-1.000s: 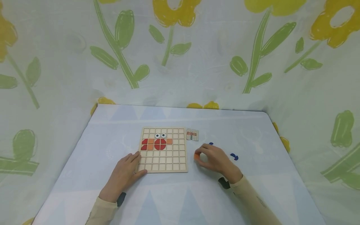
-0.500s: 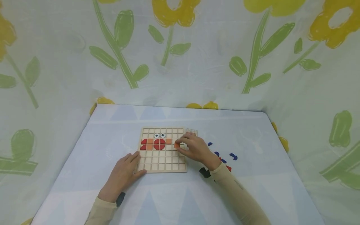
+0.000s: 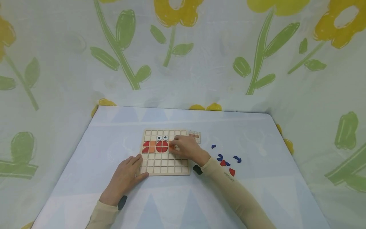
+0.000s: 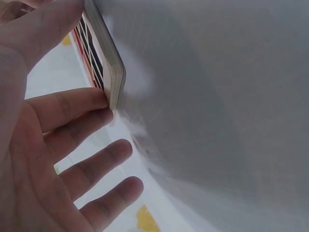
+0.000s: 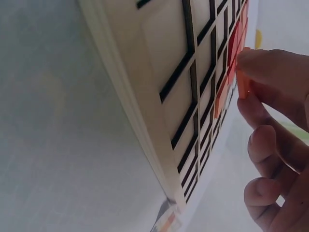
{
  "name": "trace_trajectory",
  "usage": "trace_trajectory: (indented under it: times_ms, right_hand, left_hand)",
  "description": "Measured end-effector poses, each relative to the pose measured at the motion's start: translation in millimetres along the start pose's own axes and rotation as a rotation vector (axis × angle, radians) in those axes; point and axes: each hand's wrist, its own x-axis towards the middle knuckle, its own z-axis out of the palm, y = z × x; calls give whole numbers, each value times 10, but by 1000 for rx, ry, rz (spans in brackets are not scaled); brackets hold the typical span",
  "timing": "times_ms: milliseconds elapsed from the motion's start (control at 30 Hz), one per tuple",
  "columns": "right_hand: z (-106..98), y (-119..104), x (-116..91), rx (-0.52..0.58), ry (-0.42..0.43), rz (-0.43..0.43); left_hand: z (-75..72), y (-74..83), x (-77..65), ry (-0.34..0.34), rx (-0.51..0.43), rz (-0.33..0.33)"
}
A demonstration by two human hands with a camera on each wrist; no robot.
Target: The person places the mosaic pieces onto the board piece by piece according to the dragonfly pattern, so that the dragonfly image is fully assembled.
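A wooden grid board (image 3: 164,163) lies on the table. On it sit red quarter pieces forming a circle (image 3: 162,146), two eye tiles (image 3: 162,138), orange squares (image 3: 152,147) and more red pieces (image 3: 146,147) at the left. My right hand (image 3: 188,149) pinches an orange square tile (image 5: 243,83) between thumb and index finger, over the board just right of the red circle. The other fingers of that hand curl loosely. My left hand (image 3: 125,176) rests at the board's near left corner, its fingers extended along the left edge and its thumb at the front edge.
A small pattern card (image 3: 196,136) lies beside the board's far right corner, partly covered by the right hand. Right of the board are scattered blue pieces (image 3: 237,159) and two red pieces (image 3: 232,172). A flower-printed curtain (image 3: 214,63) stands behind the table.
My right hand has carried the orange tile leftward from the table right of the board to beside the red circle. The loose pieces are uncovered. My left hand has stayed put.
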Motion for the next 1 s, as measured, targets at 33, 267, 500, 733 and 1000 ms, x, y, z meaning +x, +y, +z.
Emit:
trace_trajectory:
  times_ms: [33,267,500,733,1000]
  right_hand:
    - [4,-10,7,1,-5,1]
    - [50,-30,33,10,-30,3]
    - [47,-48,34,12,-64,38]
    - [47,-48,36,0,-60,43]
    - [63,-59,43,30,-61,61]
  left_hand:
    - [0,0,1,-2,-1,-1]
    - [-11,1,3,0,-7,3]
    - [-4,2,2,4,-7,7]
    - [0,4,0,8,-6,7]
    - [-13,9,0,5,-5,4]
